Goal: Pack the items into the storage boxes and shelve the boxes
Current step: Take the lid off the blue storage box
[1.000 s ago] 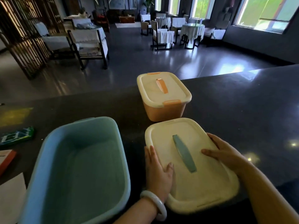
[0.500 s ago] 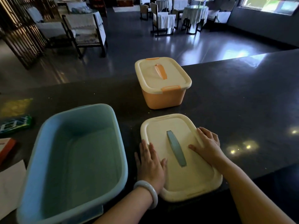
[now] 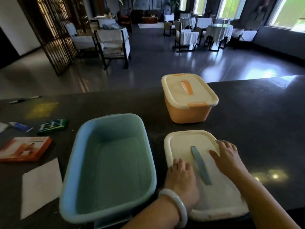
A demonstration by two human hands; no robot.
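An open blue storage box stands empty on the dark counter. To its right lies its cream lid with a blue handle, flat on the counter. My left hand rests on the lid's left side and my right hand on its right side, fingers flat. Behind the lid sits an orange box with its cream lid closed. At the left lie a green pack, a small tube, an orange booklet and a white sheet.
A pen lies at the counter's far left edge. Beyond the counter is a dining room with chairs and covered tables. The lid's near end reaches the counter's front edge.
The lid has been lowered flat onto the counter. My hands stay on it, fingers flatter than before. The view has swung left, bringing the booklet, tube and pen into sight.
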